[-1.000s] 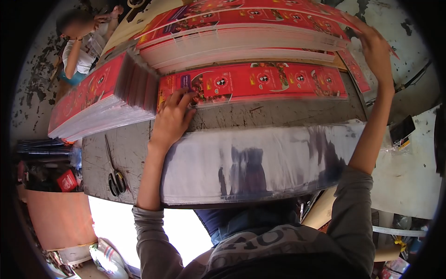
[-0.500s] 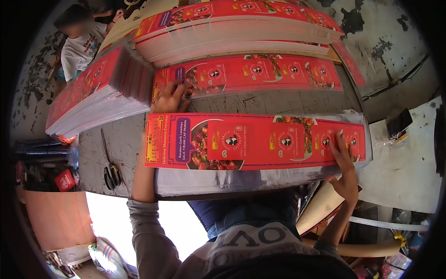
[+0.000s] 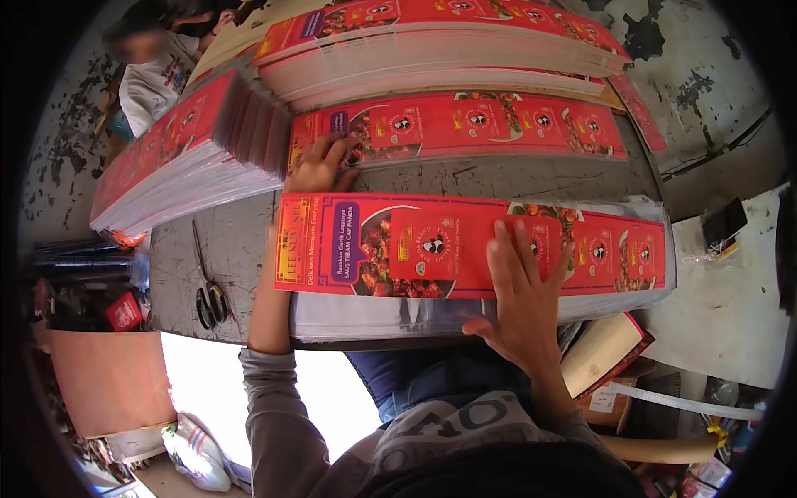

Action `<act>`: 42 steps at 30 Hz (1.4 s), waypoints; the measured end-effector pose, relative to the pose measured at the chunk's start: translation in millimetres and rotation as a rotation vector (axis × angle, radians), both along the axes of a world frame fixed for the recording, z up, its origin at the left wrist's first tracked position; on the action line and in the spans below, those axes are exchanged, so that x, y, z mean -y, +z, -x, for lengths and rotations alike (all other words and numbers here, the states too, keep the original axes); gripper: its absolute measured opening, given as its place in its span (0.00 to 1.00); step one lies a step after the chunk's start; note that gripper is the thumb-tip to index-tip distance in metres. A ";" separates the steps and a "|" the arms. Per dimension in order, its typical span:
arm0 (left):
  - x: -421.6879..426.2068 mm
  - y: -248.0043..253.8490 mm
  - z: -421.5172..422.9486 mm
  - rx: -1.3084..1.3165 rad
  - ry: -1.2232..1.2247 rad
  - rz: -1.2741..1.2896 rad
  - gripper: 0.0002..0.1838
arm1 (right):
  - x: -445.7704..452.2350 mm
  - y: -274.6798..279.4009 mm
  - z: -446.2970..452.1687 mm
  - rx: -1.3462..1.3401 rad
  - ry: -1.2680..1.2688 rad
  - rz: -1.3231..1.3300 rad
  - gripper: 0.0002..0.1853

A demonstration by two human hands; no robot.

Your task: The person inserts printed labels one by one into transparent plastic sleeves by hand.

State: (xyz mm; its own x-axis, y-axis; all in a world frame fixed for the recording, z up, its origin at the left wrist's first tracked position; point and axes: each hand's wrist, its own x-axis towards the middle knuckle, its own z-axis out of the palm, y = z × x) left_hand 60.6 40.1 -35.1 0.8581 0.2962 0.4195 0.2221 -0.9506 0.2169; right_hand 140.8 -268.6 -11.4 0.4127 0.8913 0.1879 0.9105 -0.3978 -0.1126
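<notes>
A red printed strip lies across a pile of clear plastic sleeves near the table's front edge. My right hand rests flat on the strip, right of its middle, fingers spread. My left hand lies at the left end of another red strip in plastic farther back, its fingers apart and slightly bent. My left forearm passes beneath the near strip's left end. Behind stands a tall stack of red strips; to the left leans a thick stack of sleeved strips.
Black-handled scissors lie on the grey table, left of my left forearm. At the upper left sits a person in a white shirt. A dark phone-like object rests on a pale surface at the right.
A red strip has come down from the back stack onto the clear sleeves. My right hand has come back from that stack, then moved left along the strip. My left hand has stayed nearly in place.
</notes>
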 end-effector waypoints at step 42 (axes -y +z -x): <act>2.7 7.3 -0.8 -0.079 0.054 -0.013 0.25 | 5.2 8.0 -1.9 -0.040 0.080 -0.210 0.36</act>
State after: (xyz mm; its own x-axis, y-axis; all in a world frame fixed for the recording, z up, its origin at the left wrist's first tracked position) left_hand 61.4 37.4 -27.8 0.8718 0.3376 0.3550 0.2889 -0.9395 0.1841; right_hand 142.7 -273.8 -3.4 0.3531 0.8644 0.3580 0.9314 -0.2886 -0.2217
